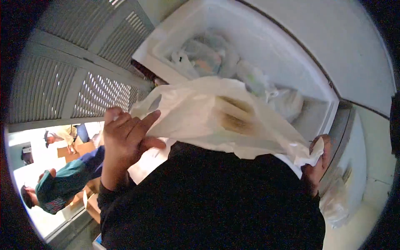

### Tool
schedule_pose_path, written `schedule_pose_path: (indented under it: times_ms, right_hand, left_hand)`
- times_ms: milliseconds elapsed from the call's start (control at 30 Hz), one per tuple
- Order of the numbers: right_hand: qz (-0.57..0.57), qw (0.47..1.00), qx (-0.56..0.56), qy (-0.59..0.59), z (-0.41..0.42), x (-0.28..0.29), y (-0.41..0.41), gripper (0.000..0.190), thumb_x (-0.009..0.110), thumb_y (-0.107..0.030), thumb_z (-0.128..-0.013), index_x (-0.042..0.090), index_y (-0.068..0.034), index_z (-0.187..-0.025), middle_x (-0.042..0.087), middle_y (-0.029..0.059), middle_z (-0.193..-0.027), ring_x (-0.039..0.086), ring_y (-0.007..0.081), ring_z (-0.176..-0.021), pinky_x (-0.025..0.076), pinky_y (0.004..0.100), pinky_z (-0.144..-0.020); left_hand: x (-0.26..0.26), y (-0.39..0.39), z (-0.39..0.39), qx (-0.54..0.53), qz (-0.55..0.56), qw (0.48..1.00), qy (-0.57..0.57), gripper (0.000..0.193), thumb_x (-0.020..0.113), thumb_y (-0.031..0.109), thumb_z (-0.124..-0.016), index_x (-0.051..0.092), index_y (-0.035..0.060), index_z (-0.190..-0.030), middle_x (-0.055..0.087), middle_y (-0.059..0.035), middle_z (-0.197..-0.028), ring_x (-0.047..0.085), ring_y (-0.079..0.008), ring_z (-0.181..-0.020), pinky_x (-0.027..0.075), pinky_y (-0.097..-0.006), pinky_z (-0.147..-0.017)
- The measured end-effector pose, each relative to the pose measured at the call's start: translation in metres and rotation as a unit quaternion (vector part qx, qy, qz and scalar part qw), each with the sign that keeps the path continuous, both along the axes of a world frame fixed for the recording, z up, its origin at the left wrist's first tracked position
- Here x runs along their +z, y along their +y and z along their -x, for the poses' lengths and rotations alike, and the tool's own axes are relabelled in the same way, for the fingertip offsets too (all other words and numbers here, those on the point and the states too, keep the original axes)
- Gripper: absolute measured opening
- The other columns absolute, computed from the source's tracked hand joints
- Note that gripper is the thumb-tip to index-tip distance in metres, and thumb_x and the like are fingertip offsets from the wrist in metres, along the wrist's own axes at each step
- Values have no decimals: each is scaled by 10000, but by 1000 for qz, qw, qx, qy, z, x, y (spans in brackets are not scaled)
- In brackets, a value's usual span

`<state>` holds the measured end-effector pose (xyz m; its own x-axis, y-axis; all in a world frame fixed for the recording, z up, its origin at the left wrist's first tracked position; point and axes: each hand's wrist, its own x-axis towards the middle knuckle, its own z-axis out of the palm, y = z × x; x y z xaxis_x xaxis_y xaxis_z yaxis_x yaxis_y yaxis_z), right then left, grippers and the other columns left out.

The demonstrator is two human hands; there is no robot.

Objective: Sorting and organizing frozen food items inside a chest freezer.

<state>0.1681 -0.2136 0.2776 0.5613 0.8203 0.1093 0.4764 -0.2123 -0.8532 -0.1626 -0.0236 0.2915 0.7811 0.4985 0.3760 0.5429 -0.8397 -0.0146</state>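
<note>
A thin whitish plastic bag (187, 115) is stretched out between my two hands in front of my dark top. Two brown patches show on it; whether they are print or contents inside cannot be told. My left hand (125, 137) has the bag's left end by the handle loop, with index finger and thumb spread and the other fingers curled. At the opposite end, my right hand (318, 159) pinches a gathered corner. Beyond the bag lies a deep white open tub (268, 37), holding several filled plastic bags (206, 57), their contents blurred.
Grey louvred shutters (59, 84) stand along the left. Through the gap below them, a person in a green and blue top (68, 178) and another person (64, 134) are near cardboard boxes (82, 148). To the right lies a clear plastic bag (336, 200).
</note>
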Motion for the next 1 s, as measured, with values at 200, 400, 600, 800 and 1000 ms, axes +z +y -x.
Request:
schedule_pose_path:
  times_ms: [200,400,600,800,1000]
  right_hand:
    - [-29,966,219,-135,-5,2,9,221,553,-154,-709,393,-76,-840,404,58,-800,411,164,-750,319,264,-726]
    - [67,937,166,299,27,21,14,318,604,-103,-651,438,-46,-917,492,67,-857,474,161,-814,370,262,-736]
    - [48,981,-71,175,16,31,-9,370,564,-141,-729,454,2,-1052,545,65,-844,511,155,-777,379,276,-765]
    - [-152,988,35,-2,1,55,-36,444,536,-174,-736,398,61,-1085,537,102,-828,507,167,-781,383,280,-721]
    - [-44,994,-66,-76,0,52,-47,334,561,-74,-712,460,63,-1000,538,116,-872,506,179,-820,389,288,-754]
  left_hand:
    - [-20,1,-11,349,370,853,117,342,632,296,-668,569,67,-913,523,-96,-563,562,-281,-615,428,-395,-636]
    - [-64,17,11,196,178,963,47,180,606,168,-667,573,71,-815,533,-130,-683,540,-304,-669,419,-388,-621]
    - [-48,9,-6,231,585,673,-390,250,456,190,-834,461,-5,-991,396,5,-553,453,-118,-549,379,-230,-548]
    - [25,-25,-34,16,553,636,-537,573,581,201,-712,322,-119,-1111,404,-30,-561,396,-104,-428,352,-231,-438]
    - [18,-57,-18,-33,473,682,-557,688,645,141,-633,277,-123,-1152,447,-53,-601,402,-89,-431,338,-213,-379]
